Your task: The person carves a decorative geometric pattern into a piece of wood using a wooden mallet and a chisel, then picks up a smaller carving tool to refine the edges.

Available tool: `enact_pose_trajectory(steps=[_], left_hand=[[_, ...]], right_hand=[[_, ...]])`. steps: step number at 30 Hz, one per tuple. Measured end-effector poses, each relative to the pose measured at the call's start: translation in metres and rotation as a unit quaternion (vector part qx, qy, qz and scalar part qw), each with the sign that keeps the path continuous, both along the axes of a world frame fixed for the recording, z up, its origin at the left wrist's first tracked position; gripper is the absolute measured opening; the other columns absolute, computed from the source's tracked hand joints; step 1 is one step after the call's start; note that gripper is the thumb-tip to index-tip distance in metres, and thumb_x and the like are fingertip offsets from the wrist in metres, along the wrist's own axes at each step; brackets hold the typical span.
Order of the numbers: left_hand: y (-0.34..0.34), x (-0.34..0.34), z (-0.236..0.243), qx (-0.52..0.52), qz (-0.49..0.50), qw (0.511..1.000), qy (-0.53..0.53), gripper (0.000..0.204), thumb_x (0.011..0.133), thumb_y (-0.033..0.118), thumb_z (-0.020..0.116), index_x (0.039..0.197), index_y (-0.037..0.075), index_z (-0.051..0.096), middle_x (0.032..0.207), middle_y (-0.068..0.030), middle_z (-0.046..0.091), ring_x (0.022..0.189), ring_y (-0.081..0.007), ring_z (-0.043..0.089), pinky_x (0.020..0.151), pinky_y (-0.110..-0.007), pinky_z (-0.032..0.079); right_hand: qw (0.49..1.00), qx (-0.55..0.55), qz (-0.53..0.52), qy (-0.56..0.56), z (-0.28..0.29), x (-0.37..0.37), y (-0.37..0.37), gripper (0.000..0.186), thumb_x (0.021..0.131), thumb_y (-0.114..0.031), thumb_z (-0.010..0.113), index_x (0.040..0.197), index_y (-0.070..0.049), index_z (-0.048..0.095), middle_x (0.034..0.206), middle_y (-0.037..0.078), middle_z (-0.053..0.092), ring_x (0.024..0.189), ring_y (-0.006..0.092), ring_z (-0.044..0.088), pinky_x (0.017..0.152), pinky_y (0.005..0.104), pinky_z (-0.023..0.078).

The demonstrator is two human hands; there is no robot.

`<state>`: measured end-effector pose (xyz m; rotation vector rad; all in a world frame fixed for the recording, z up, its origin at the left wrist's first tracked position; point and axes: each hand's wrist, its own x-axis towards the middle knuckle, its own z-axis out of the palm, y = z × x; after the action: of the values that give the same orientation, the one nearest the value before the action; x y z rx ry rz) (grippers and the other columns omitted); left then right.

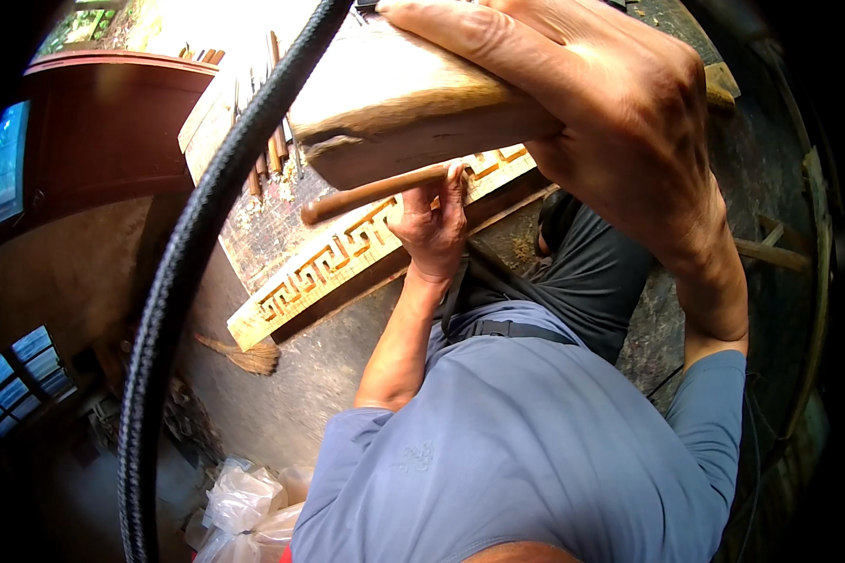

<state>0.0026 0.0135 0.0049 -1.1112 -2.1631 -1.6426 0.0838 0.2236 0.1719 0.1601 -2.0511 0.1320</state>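
Observation:
My right hand [620, 131] grips a thick wooden block [413, 131], raised over the bench near the top of the view. My left hand [427, 230] is closed around a slender tool with a brown wooden handle [347, 199], held slanting just below the block; its working end is hard to make out. Under both lies a long pale wooden board [286, 286] carved with an angular repeating pattern, along the front edge of the workbench [244, 235]. Several hand tools [275, 141] with wooden handles and metal shafts lie on the bench to the left, among wood shavings.
A straw broom [244, 355] lies on the concrete floor [319, 385]. Clear plastic bags [244, 497] are at the lower left. A black braided hose [188, 249] crosses the left of the view. Timber pieces [775, 249] stand on the right, and a red-brown panel [103, 141] is at the left.

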Motion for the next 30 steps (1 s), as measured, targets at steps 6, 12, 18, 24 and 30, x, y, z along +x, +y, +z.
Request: enact_pose_trajectory(steps=[6, 12, 18, 24, 30], left_hand=[[0.001, -0.013, 0.019, -0.080, -0.017, 0.994, 0.069, 0.022, 0.097, -0.001, 0.082, 0.115, 0.003, 0.070, 0.078, -0.0120, 0.071, 0.065, -0.0256, 0.068, 0.063, -0.037, 0.054], [-0.005, -0.019, 0.011, -0.122, -0.018, 0.989, 0.078, 0.019, 0.098, 0.001, 0.081, 0.108, 0.005, 0.066, 0.078, -0.0116, 0.068, 0.065, -0.0279, 0.065, 0.063, -0.040, 0.053], [-0.008, -0.023, 0.008, -0.133, -0.022, 0.987, 0.083, 0.019, 0.102, 0.005, 0.081, 0.113, 0.006, 0.066, 0.078, -0.0085, 0.066, 0.064, -0.0148, 0.066, 0.063, -0.031, 0.055], [-0.008, -0.026, 0.006, -0.142, -0.022, 0.985, 0.091, 0.019, 0.101, 0.006, 0.082, 0.112, 0.006, 0.067, 0.078, -0.0084, 0.068, 0.063, -0.0167, 0.066, 0.063, -0.033, 0.055], [-0.009, -0.028, 0.007, -0.167, -0.019, 0.981, 0.102, 0.017, 0.102, 0.010, 0.083, 0.111, 0.006, 0.069, 0.078, -0.0096, 0.074, 0.067, -0.0156, 0.073, 0.064, -0.034, 0.057]], right_hand=[[0.990, 0.117, -0.073, 0.039, 0.027, -0.018, -0.006, 0.045, 0.098, -0.019, 0.071, 0.143, -0.019, 0.075, 0.087, 0.003, 0.074, 0.070, 0.0172, 0.070, 0.060, 0.0332, 0.056], [0.988, 0.115, -0.093, -0.040, 0.035, -0.006, -0.010, 0.042, 0.098, -0.016, 0.073, 0.140, -0.018, 0.076, 0.080, 0.001, 0.071, 0.067, 0.0167, 0.069, 0.057, 0.0344, 0.055], [0.972, 0.134, -0.144, -0.124, 0.043, 0.002, -0.017, 0.040, 0.098, -0.013, 0.075, 0.138, -0.018, 0.078, 0.073, -0.001, 0.067, 0.063, 0.0162, 0.068, 0.054, 0.0356, 0.053], [0.976, 0.030, -0.164, -0.143, 0.040, 0.005, -0.013, 0.039, 0.098, -0.017, 0.077, 0.137, -0.016, 0.079, 0.073, 0.004, 0.073, 0.058, 0.0141, 0.067, 0.059, 0.0388, 0.056], [0.990, 0.017, -0.070, -0.120, 0.034, 0.002, -0.001, 0.043, 0.094, -0.016, 0.082, 0.136, -0.006, 0.079, 0.095, 0.011, 0.080, 0.077, 0.0229, 0.075, 0.078, 0.0402, 0.063]])
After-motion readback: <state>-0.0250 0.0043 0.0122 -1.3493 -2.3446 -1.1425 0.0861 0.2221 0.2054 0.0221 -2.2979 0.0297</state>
